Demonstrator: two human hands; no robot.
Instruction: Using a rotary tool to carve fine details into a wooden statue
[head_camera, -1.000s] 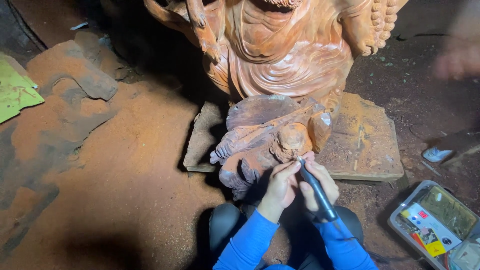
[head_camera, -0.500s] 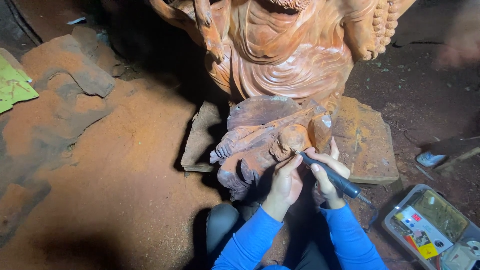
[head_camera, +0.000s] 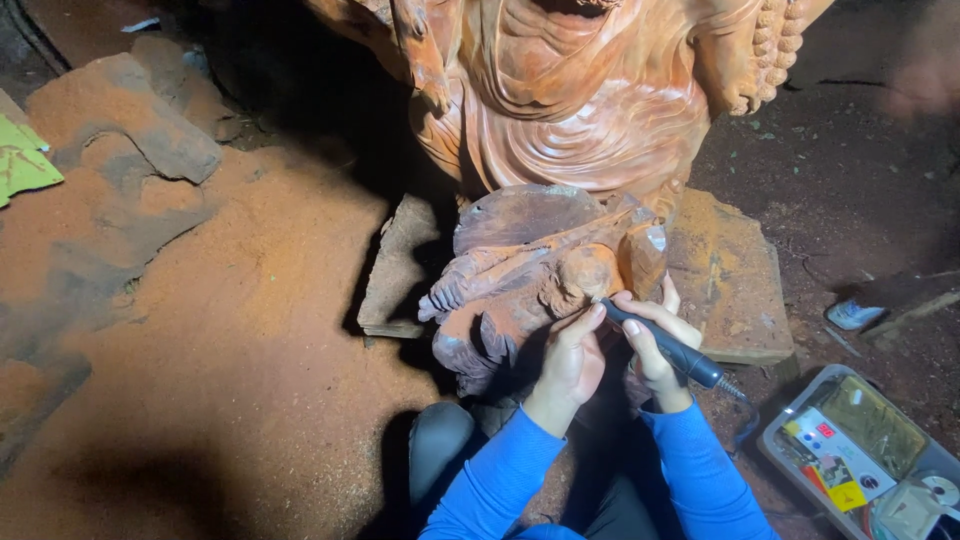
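Observation:
A small reddish wood carving (head_camera: 540, 275) lies on flat wooden blocks (head_camera: 730, 285) in front of a large carved wooden statue (head_camera: 590, 100). My right hand (head_camera: 655, 340) grips a black pen-shaped rotary tool (head_camera: 665, 345), its tip against the carving's rounded lump. My left hand (head_camera: 572, 358) rests against the carving just left of the tip, thumb beside the tool. Both arms wear blue sleeves.
Red sawdust covers the floor at left, with dusty wood slabs (head_camera: 150, 130) at upper left and a green scrap (head_camera: 22, 160) at the left edge. A grey control box (head_camera: 850, 455) with a cable sits at lower right. A small object (head_camera: 853, 314) lies at right.
The tool has tilted lower and further to the right, its tip staying on the carving. Both hands have shifted slightly right. The view has drifted a little.

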